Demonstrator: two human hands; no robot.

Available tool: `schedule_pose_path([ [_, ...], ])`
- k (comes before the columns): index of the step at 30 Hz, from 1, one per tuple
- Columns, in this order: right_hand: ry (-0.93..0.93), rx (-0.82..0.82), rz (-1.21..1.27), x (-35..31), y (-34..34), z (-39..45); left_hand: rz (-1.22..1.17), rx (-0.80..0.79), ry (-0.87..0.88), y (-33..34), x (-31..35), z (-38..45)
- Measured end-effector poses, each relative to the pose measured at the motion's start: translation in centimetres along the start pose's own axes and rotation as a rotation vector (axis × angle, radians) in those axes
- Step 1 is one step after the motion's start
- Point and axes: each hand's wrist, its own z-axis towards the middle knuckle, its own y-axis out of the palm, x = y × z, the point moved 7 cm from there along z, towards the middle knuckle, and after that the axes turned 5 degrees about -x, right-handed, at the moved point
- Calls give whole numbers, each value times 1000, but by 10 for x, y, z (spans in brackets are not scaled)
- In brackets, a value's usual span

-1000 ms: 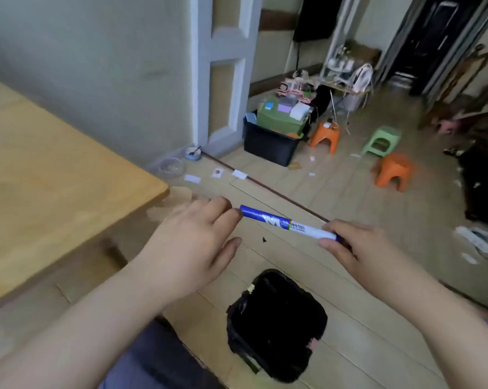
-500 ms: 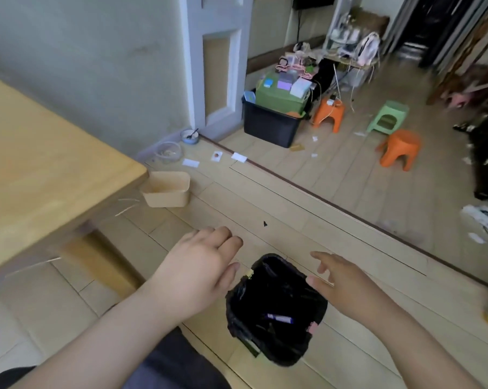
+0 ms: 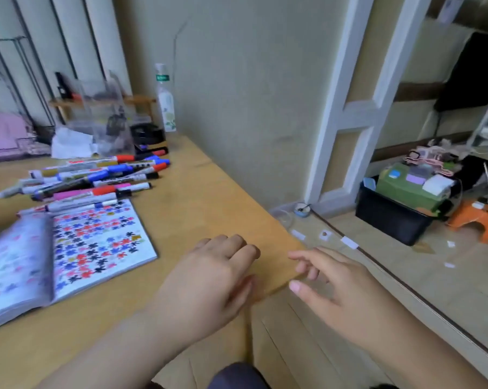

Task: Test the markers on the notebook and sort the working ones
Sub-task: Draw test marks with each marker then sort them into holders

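An open notebook covered in small coloured marker blots lies on the wooden table at the left. Behind it sits a heap of several markers with red, blue, pink and black caps. My left hand hovers over the table's near right corner, fingers loosely curled and holding nothing. My right hand hangs just past the table edge with its fingers spread and relaxed, also holding nothing.
At the table's back stand a clear plastic bottle, a clear bag and a black tin. On the floor to the right are a black crate with boxes and an orange stool.
A second ago both hands held a blue marker over a black bin. It dropped into the bin, and my view has since swung left to the table, both hands now holding nothing.
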Motion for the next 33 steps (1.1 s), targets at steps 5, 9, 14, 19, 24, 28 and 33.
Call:
schedule_pose_path([
  [5,-221,-109,12,-68,48,79,104,42,-182,-43,-85,-50],
  [9,-346,-158,2,-111,87,133,190,50,-320,-65,-142,-88],
  [14,-400,-228,-46,-145,128,189,238,51,-464,-77,-206,-121],
  [19,-372,-254,-158,-161,162,239,161,139,-594,-71,-249,-139],
  [24,-343,-156,-314,-167,180,283,109,144,-511,-58,-255,-142],
  [28,-348,-147,-413,-172,197,306,110,137,-493,-57,-257,-142],
  [33,-361,-172,-431,-177,213,313,124,122,-507,-57,-256,-143],
])
